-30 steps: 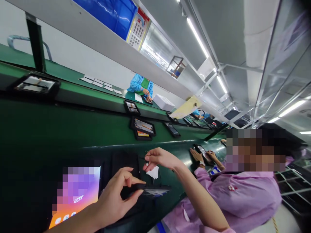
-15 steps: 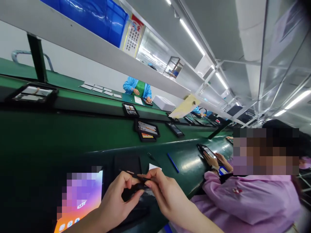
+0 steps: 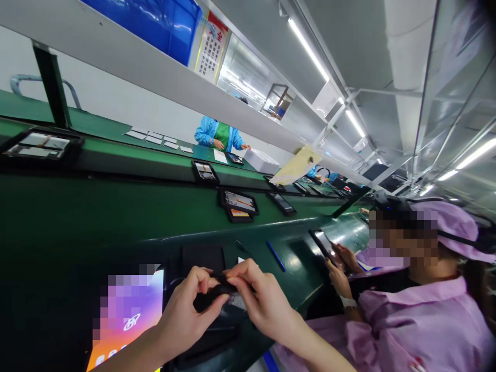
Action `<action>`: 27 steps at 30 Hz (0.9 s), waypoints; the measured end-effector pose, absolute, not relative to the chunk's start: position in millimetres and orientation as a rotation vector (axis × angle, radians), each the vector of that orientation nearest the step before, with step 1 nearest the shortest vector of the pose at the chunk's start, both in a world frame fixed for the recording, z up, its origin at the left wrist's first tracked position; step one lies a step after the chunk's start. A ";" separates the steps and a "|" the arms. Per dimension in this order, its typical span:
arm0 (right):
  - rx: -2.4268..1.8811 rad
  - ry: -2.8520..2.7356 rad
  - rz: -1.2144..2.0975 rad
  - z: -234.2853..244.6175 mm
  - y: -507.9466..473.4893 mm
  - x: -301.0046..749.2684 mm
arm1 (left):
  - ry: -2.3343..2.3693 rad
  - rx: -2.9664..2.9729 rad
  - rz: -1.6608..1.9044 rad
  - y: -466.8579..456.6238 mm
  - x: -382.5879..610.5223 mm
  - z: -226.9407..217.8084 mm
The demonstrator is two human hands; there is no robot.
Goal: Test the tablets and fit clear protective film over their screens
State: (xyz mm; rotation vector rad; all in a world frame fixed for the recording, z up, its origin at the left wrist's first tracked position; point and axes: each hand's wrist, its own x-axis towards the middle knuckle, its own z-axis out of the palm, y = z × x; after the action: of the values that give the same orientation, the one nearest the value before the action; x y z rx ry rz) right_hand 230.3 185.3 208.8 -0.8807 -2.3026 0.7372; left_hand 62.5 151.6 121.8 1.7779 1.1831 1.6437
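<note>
My left hand [image 3: 186,315] and my right hand [image 3: 259,299] meet at the bottom centre over the green bench. Both pinch the same dark flat device [image 3: 220,299], my left thumb and forefinger on its left end, my right fingertips on its top edge. What the device is stays unclear, since the fingers hide much of it. A lit tablet [image 3: 127,320] with a purple and orange screen lies just left of my left wrist. A small white slip [image 3: 241,260] and a blue pen [image 3: 276,256] lie on the bench behind my hands.
A green conveyor belt [image 3: 116,201] carries several black trays with devices, such as one tray [image 3: 237,202]. To my right a person in pink [image 3: 418,320] holds a phone [image 3: 324,245]. Across the line a person in blue [image 3: 219,135] stands by a white box [image 3: 261,161].
My right hand came back from the white slip on the bench and joined my left hand on the dark device. The person in pink has lifted a phone off the bench.
</note>
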 end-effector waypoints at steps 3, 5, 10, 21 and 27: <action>-0.864 -2.447 0.684 216.6 186.7 227.6 | 1.220 1.776 1.680 151.4 62.6 123.6; -0.836 -2.512 0.697 225.7 189.4 223.3 | 1.240 1.770 1.703 152.1 62.3 125.6; -0.774 -2.730 0.588 248.3 205.4 204.6 | 1.257 1.779 1.723 153.7 60.8 130.8; -0.476 -2.781 1.886 257.2 271.1 174.6 | 1.019 1.657 1.525 146.0 62.7 122.6; -0.597 -3.083 1.269 271.0 256.8 176.8 | 1.137 1.660 1.568 148.4 60.3 125.0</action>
State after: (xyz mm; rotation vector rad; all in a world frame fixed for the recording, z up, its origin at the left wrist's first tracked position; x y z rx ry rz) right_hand 176.8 256.8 271.0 -0.5975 -3.0829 1.2691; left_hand 60.3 148.4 125.0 1.6602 1.1373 1.5681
